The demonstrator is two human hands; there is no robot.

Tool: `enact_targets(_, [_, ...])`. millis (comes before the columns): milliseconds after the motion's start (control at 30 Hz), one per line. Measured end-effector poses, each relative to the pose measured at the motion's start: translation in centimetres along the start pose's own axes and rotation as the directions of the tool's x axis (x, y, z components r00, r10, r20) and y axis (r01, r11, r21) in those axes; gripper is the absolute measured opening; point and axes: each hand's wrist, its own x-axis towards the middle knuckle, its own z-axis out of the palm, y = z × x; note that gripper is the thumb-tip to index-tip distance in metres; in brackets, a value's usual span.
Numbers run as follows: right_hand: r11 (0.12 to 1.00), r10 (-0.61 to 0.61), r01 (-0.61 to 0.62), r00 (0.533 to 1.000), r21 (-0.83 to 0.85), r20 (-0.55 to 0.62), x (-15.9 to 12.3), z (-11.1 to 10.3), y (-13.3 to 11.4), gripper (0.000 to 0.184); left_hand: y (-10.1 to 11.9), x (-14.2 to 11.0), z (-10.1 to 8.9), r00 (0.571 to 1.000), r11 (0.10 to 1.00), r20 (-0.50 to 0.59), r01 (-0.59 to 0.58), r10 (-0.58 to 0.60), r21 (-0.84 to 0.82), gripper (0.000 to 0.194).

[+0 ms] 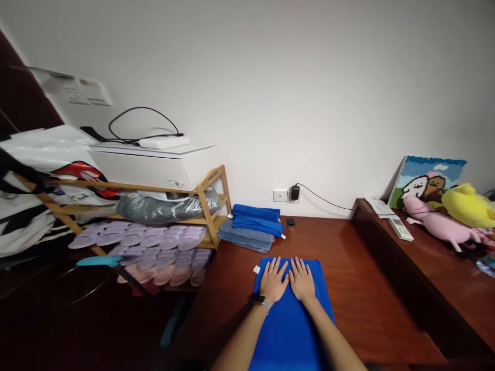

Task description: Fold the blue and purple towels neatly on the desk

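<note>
A blue towel [288,335] lies spread flat on the brown wooden desk [359,278], with a small white tag at its far left corner. My left hand [273,282] presses flat on the towel's far part, fingers stretched out; a watch sits on that wrist. Beside it, my right hand [302,280] also rests flat on the cloth, fingers spread. Neither hand grips anything. Beyond them, near the wall, are folded blue towels [257,225] and folded grey-blue towels [245,238].
Left of the desk stands a wooden rack [211,206] with purple slippers [154,235] and a white box [150,165]. A charger [295,192] is plugged into the wall. On the raised right ledge are a remote [400,229] and a pink plush toy [441,224].
</note>
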Motion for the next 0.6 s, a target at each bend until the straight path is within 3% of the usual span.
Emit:
enact_targets(200, [0.977, 0.207, -0.205, 0.978, -0.055, 0.036, -0.3, -0.5, 6.4, 0.07, -3.8, 0.1, -0.4, 0.991, 0.991, 0.015, 0.129, -0.13, 0.033, 0.066])
enact_targets(300, [0.972, 0.227, -0.223, 0.973, -0.079, 0.046, 0.1, -1.0, 8.2, 0.071, -4.7, 0.4, -0.4, 0.987, 0.986, -0.012, 0.161, -0.161, 0.043, 0.066])
enact_targets(467, [0.964, 0.255, -0.249, 0.965, -0.09, 0.057, 0.9, -1.9, 7.3, 0.071, -4.3, 1.7, -0.8, 0.99, 0.987, -0.004, 0.144, -0.144, 0.07, 0.064])
enact_targets(533, [0.967, 0.244, -0.241, 0.969, -0.087, 0.029, 1.0, -2.0, 5.7, 0.071, -3.3, 2.0, -0.7, 0.995, 0.993, -0.032, 0.096, -0.093, 0.071, 0.062])
enact_targets(600, [0.985, 0.158, -0.159, 0.987, -0.065, -0.027, 1.0, -1.5, 3.5, 0.07, -2.0, 2.3, -0.2, 0.996, 0.998, -0.082, 0.02, -0.015, 0.065, 0.059])
